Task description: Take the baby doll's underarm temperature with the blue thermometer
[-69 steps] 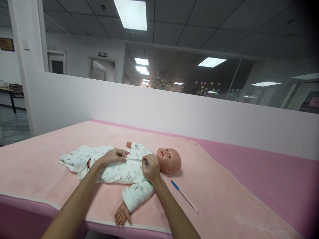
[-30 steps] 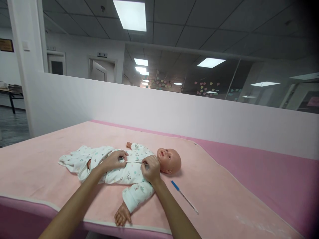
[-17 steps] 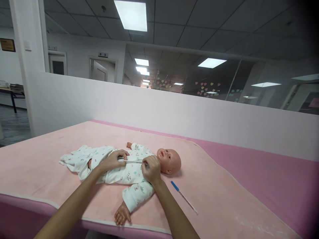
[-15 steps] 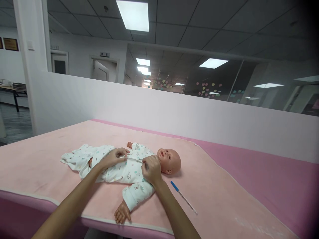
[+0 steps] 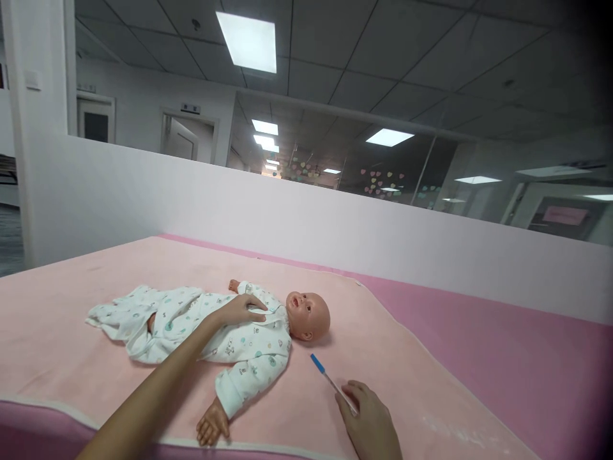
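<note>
A baby doll [image 5: 309, 316] lies on its back, dressed in a white printed baby outfit [image 5: 234, 342]. Its head points right and its legs left. My left hand [image 5: 242, 310] rests on the chest of the outfit, fingers stretched out and slightly apart. To the right and nearer to me, a thin clear stick with a blue end [image 5: 317, 363] lies on the mat; whether it is a pen or a thermometer I cannot tell. My right hand [image 5: 366, 412] is at its clear near end, thumb and fingertips closed on either side of it.
Beneath the doll is a pale pink mat [image 5: 431, 377] with a white edge, spread over a darker pink padded surface [image 5: 479, 326]. A low white wall [image 5: 239, 204] runs along the back, with glass panels above it.
My right hand has let go of the outfit near the doll's neck and come down right to the stick. My left hand has flattened onto the chest. The view has turned slightly right.
</note>
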The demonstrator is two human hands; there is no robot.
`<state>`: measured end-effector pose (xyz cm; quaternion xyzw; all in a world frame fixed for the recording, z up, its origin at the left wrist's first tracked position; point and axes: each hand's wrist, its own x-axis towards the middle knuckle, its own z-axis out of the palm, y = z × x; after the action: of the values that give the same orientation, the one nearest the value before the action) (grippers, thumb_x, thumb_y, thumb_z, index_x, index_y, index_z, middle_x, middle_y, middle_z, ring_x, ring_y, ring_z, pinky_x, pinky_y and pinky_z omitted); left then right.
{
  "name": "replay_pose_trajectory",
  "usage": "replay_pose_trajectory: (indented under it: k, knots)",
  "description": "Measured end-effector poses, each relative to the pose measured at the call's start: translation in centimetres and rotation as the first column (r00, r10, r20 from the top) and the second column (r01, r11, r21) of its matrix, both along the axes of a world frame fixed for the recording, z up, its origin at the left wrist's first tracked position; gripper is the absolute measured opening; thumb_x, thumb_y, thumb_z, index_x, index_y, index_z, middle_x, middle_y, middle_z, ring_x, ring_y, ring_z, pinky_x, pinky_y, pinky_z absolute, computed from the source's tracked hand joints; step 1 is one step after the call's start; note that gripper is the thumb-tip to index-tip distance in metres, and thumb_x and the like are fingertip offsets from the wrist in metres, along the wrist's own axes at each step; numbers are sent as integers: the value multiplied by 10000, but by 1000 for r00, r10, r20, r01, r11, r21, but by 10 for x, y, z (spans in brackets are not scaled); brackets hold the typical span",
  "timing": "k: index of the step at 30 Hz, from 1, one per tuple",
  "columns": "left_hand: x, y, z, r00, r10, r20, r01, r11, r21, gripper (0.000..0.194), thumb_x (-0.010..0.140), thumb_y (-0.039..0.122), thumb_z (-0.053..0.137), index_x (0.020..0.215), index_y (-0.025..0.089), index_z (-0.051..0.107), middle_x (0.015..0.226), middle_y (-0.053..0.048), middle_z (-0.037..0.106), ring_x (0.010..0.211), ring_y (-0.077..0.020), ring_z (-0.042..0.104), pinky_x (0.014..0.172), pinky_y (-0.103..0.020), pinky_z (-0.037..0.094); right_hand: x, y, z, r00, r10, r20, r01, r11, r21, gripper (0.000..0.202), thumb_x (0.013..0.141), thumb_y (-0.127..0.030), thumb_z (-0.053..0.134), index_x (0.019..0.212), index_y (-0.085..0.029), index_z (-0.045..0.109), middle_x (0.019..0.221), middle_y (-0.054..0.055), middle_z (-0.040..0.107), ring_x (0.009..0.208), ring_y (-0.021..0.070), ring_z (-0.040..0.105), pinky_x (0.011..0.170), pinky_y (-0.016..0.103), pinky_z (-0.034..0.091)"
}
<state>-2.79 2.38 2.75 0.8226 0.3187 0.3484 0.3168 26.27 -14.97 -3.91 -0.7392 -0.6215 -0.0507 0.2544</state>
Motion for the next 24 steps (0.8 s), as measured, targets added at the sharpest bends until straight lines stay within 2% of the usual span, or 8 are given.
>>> replay_pose_trajectory:
  k: [2, 5, 7, 9, 11, 14, 19, 24]
  knots:
    - [2, 3, -8, 1000, -1, 1, 1, 1000, -15, 283, 640, 391, 638, 824, 181, 687, 886, -38, 679, 840, -197, 601, 718, -251, 440, -5, -4, 10, 997, -63, -39, 62, 998, -32, 293, 810, -324, 378, 797, -186, 636, 901, 77, 660, 856, 204, 602, 757, 291, 421]
    - [2, 5, -14, 991, 108, 82, -110, 994, 9, 301, 732, 427, 533, 752, 159, 669, 765, -26, 659, 753, -183, 583, 677, -257, 424, -23, -8, 36, 970, -209, -128, 204, 978, -50, 282, 821, -358, 368, 821, -232, 621, 808, 39, 670, 737, 193, 615, 597, 256, 409]
    - [2, 7, -17, 972, 160, 171, -162, 987, -1, 351, 758, 457, 487, 758, 148, 653, 736, -23, 641, 737, -179, 568, 677, -263, 420, -40, -6, 55, 953, -234, -191, 239, 971, 0, 268, 819, -380, 385, 842, -254, 620, 755, 22, 669, 685, 183, 612, 534, 235, 382]
    - [0, 10, -19, 944, 182, 276, -176, 983, -47, 382, 761, 479, 474, 816, 142, 646, 774, -31, 642, 776, -189, 569, 711, -275, 425, -61, 4, 70, 958, -170, -231, 196, 976, 96, 266, 818, -395, 403, 834, -255, 629, 690, 15, 659, 624, 171, 597, 496, 224, 361]
    - [-2, 11, -20, 913, 193, 360, -168, 981, -100, 401, 755, 487, 486, 882, 139, 639, 845, -46, 649, 845, -204, 571, 763, -292, 428, -85, 24, 79, 974, 1, -227, 47, 977, 206, 276, 827, -391, 411, 774, -247, 640, 646, 9, 648, 580, 152, 580, 487, 216, 358]
    - [-3, 7, -18, 885, 182, 428, -139, 982, -131, 404, 756, 478, 505, 925, 135, 636, 909, -62, 655, 918, -217, 566, 824, -313, 422, -121, 69, 80, 980, 174, -102, -143, 956, 256, 267, 837, -300, 428, 711, -228, 652, 639, 20, 653, 592, 146, 583, 491, 212, 360]
    - [-5, -6, -15, 887, 130, 442, -65, 985, -160, 393, 771, 458, 510, 934, 128, 647, 898, -67, 666, 905, -218, 580, 812, -327, 440, -154, 139, 68, 946, 176, 274, -214, 970, 115, 267, 836, -139, 414, 713, -159, 650, 738, 89, 671, 625, 171, 609, 514, 230, 370]
    - [-7, 1, -15, 938, 97, 334, -46, 986, -158, 344, 728, 423, 563, 807, 111, 682, 813, -79, 685, 809, -220, 613, 754, -328, 466, -154, 149, 59, 919, 213, 331, -243, 968, 53, 286, 783, -12, 402, 719, -152, 643, 723, 98, 663, 618, 169, 612, 515, 223, 380]
